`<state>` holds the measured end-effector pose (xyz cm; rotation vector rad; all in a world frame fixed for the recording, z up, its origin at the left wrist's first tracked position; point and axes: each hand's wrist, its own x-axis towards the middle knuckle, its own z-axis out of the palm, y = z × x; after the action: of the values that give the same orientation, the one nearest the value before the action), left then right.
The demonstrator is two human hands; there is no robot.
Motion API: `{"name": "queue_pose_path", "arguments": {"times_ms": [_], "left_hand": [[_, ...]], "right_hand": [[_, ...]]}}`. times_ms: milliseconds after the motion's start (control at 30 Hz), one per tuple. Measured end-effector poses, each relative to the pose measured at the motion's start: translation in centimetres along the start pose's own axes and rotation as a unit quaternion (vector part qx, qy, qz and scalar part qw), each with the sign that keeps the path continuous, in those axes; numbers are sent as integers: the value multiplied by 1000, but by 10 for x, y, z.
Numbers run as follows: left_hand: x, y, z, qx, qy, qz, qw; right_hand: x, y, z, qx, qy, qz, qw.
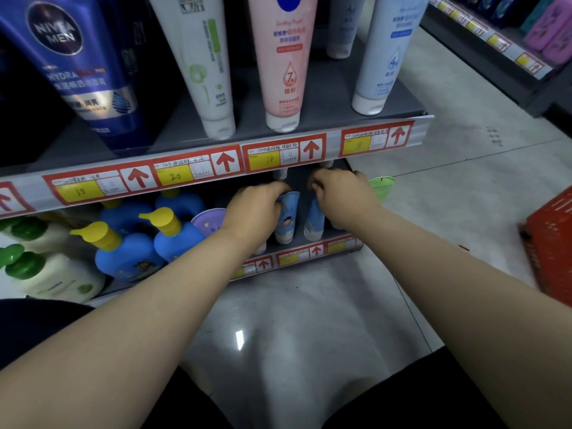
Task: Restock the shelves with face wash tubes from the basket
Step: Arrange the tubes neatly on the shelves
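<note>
Left hand: The left hand point(257, 209) is in the middle of the frame, reaching into the low shelf point(297, 258). Its fingers curl round the top of a light blue tube point(287, 221) and hold it.
Right hand: The right hand point(337, 190) is just to the right of it. Its fingers bend over the top of a second blue tube point(313, 222). I cannot tell if they pinch it or only touch it.
Tubes: Both stand cap down near the front of the shelf, just beside each other.
Basket: The red basket point(551, 243) sits on the floor at the right edge of the frame. I cannot see inside it.
Neighbours: A purple tube point(210, 222) and blue pump bottles point(173, 236) stand to the left.
Step now: I think the hands are setting the two tubes straight in their row.
How to do it well: Keep each tube cap down. Line the two tubes up side by side. Let go slowly so they do not tip. Keep the left wrist off the purple tube, and keep the knuckles off the price tag strip point(198, 171) just above.
</note>
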<state>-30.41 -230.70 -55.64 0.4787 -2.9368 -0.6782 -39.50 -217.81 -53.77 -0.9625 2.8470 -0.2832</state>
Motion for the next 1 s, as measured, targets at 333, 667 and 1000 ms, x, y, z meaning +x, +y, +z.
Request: {"name": "queue_pose_path", "arguments": {"times_ms": [333, 667, 1000], "left_hand": [[2, -4, 0, 34, -16, -11, 999], [4, -7, 0, 44, -21, -12, 999], [6, 21, 0, 107, 17, 89, 990]], "right_hand": [[3, 5, -4, -60, 2, 0, 998], [2, 6, 0, -33, 2, 32, 999], [-6, 27, -16, -41, 26, 24, 999]]}}
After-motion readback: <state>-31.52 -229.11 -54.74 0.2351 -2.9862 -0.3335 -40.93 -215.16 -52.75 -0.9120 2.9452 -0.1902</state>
